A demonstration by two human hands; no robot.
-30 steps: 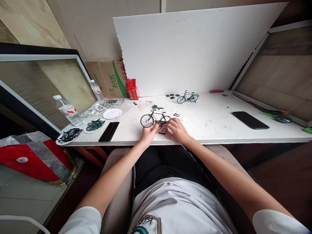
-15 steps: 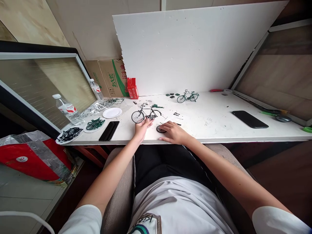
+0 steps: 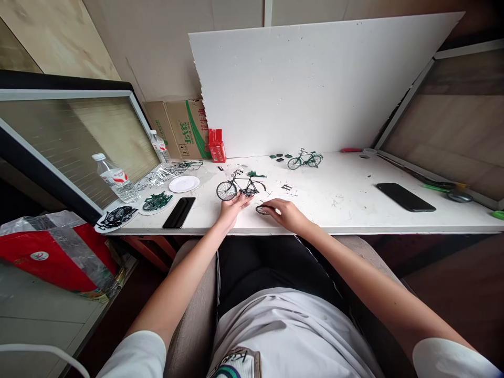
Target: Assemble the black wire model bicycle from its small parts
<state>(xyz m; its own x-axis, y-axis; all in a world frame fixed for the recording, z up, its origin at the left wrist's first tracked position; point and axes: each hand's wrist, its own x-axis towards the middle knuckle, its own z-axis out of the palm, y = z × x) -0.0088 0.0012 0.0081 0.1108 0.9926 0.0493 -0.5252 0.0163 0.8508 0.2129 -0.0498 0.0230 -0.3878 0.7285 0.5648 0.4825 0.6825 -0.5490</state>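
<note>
In my left hand, the fingers are closed on the lower part of a black model bicycle. It is upright, with its handlebar and front wheel to the left and an open fender at the rear. My right hand pinches the edge of a loose black spoked wheel, slightly tilted near the table's front edge. The fingertips hide part of that wheel. Behind the bicycle lies a green part, and small black parts are scattered to the right.
A finished-looking green model bicycle stands at the back. On the left are a black phone, a white plate, plates of green parts and black parts, and a water bottle. Another phone lies right.
My right hand has gone from lying over the wheel to pinching its edge, and the wheel now looks tilted. My left hand still holds the bicycle. The view has shifted slightly.
</note>
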